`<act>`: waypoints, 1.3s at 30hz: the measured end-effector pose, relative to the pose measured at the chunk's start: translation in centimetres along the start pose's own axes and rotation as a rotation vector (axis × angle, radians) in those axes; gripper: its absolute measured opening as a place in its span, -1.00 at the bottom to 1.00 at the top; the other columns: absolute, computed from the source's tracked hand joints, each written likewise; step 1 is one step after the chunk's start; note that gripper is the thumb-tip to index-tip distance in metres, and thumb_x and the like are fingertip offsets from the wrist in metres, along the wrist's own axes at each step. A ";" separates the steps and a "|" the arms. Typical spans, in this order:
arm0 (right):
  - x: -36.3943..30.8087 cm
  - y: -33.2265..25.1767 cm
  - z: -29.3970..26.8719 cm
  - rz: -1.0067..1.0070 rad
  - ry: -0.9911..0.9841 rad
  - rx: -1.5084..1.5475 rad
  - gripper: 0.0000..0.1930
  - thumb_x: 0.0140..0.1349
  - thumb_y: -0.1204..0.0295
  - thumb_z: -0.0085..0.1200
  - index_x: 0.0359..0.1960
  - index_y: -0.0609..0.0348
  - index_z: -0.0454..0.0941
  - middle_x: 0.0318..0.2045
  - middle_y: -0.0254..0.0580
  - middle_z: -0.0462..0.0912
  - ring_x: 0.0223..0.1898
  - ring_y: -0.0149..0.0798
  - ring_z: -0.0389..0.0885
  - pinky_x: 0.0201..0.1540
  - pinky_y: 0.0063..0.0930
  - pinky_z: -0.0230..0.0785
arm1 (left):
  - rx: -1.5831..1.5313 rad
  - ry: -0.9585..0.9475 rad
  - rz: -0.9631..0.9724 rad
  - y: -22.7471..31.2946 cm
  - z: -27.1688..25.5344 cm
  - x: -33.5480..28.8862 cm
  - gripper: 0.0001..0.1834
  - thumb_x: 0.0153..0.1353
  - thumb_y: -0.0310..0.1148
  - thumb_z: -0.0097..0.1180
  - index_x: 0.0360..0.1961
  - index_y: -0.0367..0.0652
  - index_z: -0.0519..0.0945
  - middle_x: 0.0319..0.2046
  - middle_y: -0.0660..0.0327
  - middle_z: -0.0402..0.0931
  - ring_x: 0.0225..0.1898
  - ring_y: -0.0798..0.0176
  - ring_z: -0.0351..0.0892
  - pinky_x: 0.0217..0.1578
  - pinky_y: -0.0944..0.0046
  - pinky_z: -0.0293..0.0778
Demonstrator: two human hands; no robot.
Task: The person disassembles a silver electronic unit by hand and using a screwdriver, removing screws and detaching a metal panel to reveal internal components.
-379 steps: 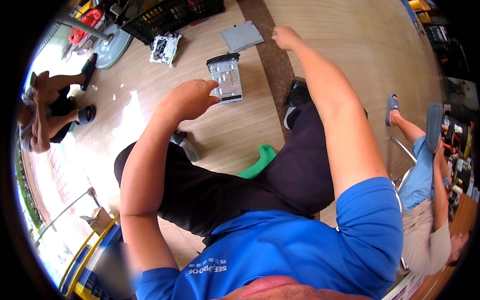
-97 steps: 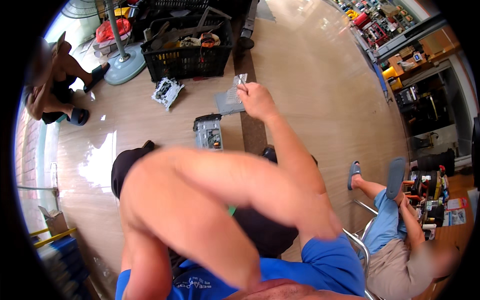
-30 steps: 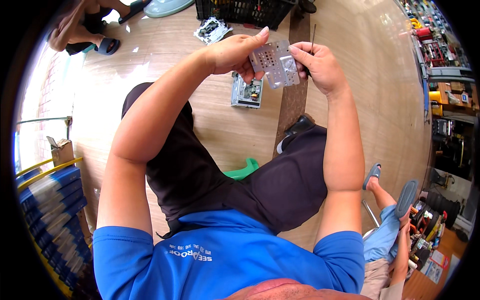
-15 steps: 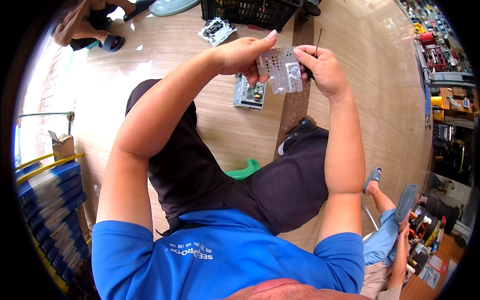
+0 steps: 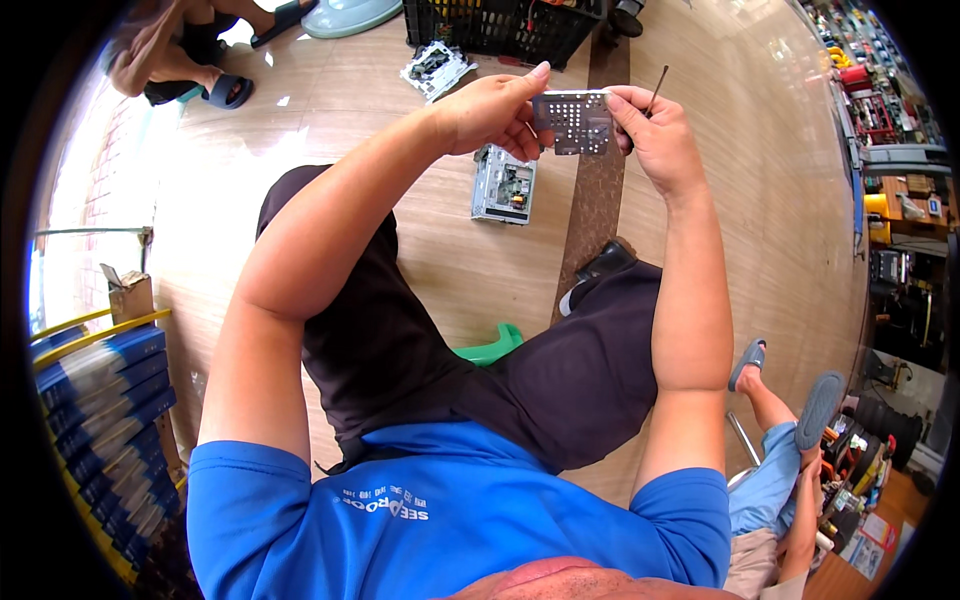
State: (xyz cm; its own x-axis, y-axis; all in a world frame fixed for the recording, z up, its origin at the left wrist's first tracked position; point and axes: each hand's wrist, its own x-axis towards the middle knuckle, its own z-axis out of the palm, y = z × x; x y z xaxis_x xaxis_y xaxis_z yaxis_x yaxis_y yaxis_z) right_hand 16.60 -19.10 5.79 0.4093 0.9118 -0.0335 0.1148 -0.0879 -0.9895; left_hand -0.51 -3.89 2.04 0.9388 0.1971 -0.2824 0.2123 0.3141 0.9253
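A thin perforated metal plate (image 5: 574, 124), with rows of small holes, is held up over the floor at the far middle. My right hand (image 5: 658, 138) is closed on its right corner, thumb on top. The same hand keeps a screwdriver (image 5: 657, 88), its thin dark shaft pointing up and its handle mostly hidden. At the plate's left edge is my left hand (image 5: 492, 112), thumb stretched away and fingers loosely bent; whether they touch the plate is unclear. On the floor below stands an opened metal device casing (image 5: 502, 187) with circuit parts inside.
A white-and-black mechanism frame (image 5: 436, 70) lies on the floor beyond my left hand, near a black crate (image 5: 500, 32). A green plastic piece (image 5: 492, 344) shows between my legs. Another person's sandalled foot (image 5: 228, 90) is at far left; someone else's leg (image 5: 768, 440) is at right.
The plate has tipped, turning from bright silver to dark and looking shorter. It and both hands have shifted slightly right; the screwdriver shaft leans further right.
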 end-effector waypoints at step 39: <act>-0.4 -0.7 1.3 0.065 -0.101 -0.522 -0.80 0.28 0.46 0.08 -0.17 0.36 0.58 -0.42 -0.39 0.58 -0.36 -0.52 0.44 -0.25 -0.57 0.34 | -0.065 0.310 0.077 -0.7 0.5 1.8 -0.53 0.35 -0.03 -0.07 -0.03 -0.27 0.44 -0.39 0.09 0.54 -0.57 0.31 0.56 -0.51 0.33 0.52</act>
State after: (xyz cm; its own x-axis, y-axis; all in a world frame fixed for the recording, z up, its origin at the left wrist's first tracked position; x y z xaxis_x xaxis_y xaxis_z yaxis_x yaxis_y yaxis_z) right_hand 15.21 -18.93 6.36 0.3446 0.9296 -0.1307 0.5378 -0.3096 -0.7842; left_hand 1.16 -4.20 1.04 0.8219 0.4932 -0.2851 0.1167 0.3441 0.9317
